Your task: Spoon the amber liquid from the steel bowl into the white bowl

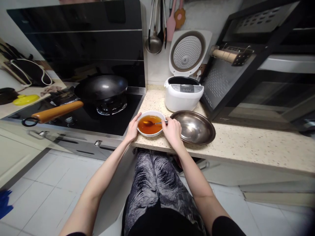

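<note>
A white bowl [152,134] of amber-orange liquid [150,127] stands on the counter near its front edge. My left hand [133,128] grips the bowl's left side, with the fingers along its outer wall. In my right hand [173,130] is the handle of a metal spoon [148,123], whose head dips into the liquid. That hand is at the bowl's right rim; its fingers partly hide the handle. Just to the right of it, and partly behind it, sits a wide stainless steel basin [197,127] with no contents visible.
Behind the bowl a white rice cooker [183,98] stands with its lid [188,52] raised. On the left, a black wok [100,87] rests on the gas hob [118,123], its wooden handle [57,111] jutting forward. Utensils, including a ladle [154,44], hang on the wall. A dark rack [221,82] borders the right.
</note>
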`<state>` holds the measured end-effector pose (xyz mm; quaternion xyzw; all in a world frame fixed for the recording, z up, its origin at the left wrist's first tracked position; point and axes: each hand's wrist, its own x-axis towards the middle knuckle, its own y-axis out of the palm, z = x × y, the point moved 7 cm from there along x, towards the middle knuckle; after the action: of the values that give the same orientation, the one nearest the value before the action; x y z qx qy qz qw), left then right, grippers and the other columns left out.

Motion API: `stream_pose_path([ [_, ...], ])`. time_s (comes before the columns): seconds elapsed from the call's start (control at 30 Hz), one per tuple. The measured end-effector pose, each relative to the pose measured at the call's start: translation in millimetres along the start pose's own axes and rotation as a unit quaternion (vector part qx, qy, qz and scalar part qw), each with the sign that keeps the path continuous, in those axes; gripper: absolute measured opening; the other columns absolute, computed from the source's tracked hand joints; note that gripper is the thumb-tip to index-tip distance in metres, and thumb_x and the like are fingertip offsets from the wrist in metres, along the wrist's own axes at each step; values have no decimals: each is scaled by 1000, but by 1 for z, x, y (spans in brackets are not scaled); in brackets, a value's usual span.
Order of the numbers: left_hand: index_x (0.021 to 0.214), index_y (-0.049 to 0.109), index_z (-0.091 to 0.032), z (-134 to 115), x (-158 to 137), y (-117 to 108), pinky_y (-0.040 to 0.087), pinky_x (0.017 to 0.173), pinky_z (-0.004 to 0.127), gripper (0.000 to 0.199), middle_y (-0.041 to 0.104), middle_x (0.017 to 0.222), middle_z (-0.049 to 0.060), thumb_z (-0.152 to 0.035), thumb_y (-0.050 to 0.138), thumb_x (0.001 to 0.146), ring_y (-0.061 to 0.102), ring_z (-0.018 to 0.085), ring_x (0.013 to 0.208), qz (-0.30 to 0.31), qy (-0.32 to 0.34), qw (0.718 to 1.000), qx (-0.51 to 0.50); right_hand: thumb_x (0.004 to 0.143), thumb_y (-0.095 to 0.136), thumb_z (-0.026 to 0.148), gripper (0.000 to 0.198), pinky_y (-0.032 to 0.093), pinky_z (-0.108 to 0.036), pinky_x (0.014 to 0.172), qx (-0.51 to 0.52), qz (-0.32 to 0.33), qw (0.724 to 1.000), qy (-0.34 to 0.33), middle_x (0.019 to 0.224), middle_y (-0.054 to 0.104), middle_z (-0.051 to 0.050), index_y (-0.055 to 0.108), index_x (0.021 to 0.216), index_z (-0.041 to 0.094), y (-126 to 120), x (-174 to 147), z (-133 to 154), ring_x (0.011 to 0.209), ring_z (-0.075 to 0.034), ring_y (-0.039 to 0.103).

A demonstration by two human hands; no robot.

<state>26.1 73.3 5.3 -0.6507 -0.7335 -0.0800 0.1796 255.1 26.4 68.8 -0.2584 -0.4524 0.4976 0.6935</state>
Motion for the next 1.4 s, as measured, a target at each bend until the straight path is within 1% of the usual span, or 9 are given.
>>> stream_pose_path([
  [0.13, 139, 68, -14, 1, 1, 1, 33, 132, 46, 52, 62, 153, 10, -29, 48, 93, 53, 29, 148, 6, 15, 1000, -1, 104, 48, 34, 37, 47, -36, 89, -24, 12, 1000, 8, 103, 78, -17, 74, 122, 14, -1, -1, 0, 100, -28, 70],
  [0.3, 136, 68, -14, 1, 3, 1, 35, 130, 46, 50, 64, 150, 11, -30, 50, 93, 55, 30, 146, 18, 26, 999, -3, 104, 48, 33, 38, 47, -36, 86, -22, 8, 1000, 3, 104, 78, -19, 74, 123, 13, -1, 0, -1, 97, -28, 69],
  [0.43, 136, 67, -16, 4, 5, 3, 34, 130, 46, 48, 63, 152, 11, -31, 51, 94, 54, 30, 146, 35, 13, 999, -17, 105, 47, 33, 39, 45, -37, 86, -33, 14, 999, 3, 105, 78, -19, 74, 123, 12, 0, 0, -2, 97, -29, 70],
  [0.53, 137, 65, -17, 8, 6, 5, 34, 129, 45, 47, 62, 152, 11, -33, 51, 95, 54, 29, 146, 41, 0, 998, -42, 105, 46, 33, 38, 43, -38, 90, -51, 17, 999, -2, 105, 79, -19, 75, 120, 12, 0, 1, -1, 99, -30, 70],
  [0.73, 135, 64, -17, 18, 8, 9, 37, 127, 46, 47, 63, 149, 12, -32, 53, 92, 55, 30, 144, 32, -26, 996, -77, 106, 46, 34, 38, 39, -38, 94, -74, 32, 997, -10, 104, 80, -18, 76, 117, 13, 1, 3, -1, 103, -29, 69],
  [0.83, 133, 65, -17, 19, 8, 8, 38, 126, 47, 46, 63, 149, 12, -31, 52, 91, 56, 30, 143, 18, -33, 996, -87, 106, 47, 34, 38, 38, -39, 96, -80, 35, 996, -7, 103, 80, -18, 76, 117, 12, -1, 2, 1, 103, -29, 69],
  [1.07, 129, 66, -17, 14, 5, 9, 49, 117, 46, 45, 68, 142, 13, -35, 58, 89, 65, 30, 131, 17, -46, 991, -121, 105, 49, 32, 37, 39, -41, 98, -100, 40, 994, 0, 100, 79, -20, 78, 111, 10, -9, -9, 11, 101, -30, 69],
  [1.27, 127, 68, -16, 19, 7, 9, 46, 121, 48, 47, 68, 143, 14, -32, 60, 84, 64, 31, 133, 15, -55, 989, -136, 105, 50, 31, 36, 40, -41, 97, -112, 45, 993, 2, 100, 79, -20, 78, 111, 10, -14, -20, 18, 102, -31, 68],
  [1.4, 126, 69, -17, 20, 8, 11, 45, 121, 49, 47, 69, 141, 13, -32, 58, 83, 64, 31, 133, 23, -50, 989, -137, 105, 50, 30, 34, 40, -41, 95, -121, 29, 992, -4, 97, 79, -20, 77, 114, 10, -16, -28, 20, 102, -31, 67],
])
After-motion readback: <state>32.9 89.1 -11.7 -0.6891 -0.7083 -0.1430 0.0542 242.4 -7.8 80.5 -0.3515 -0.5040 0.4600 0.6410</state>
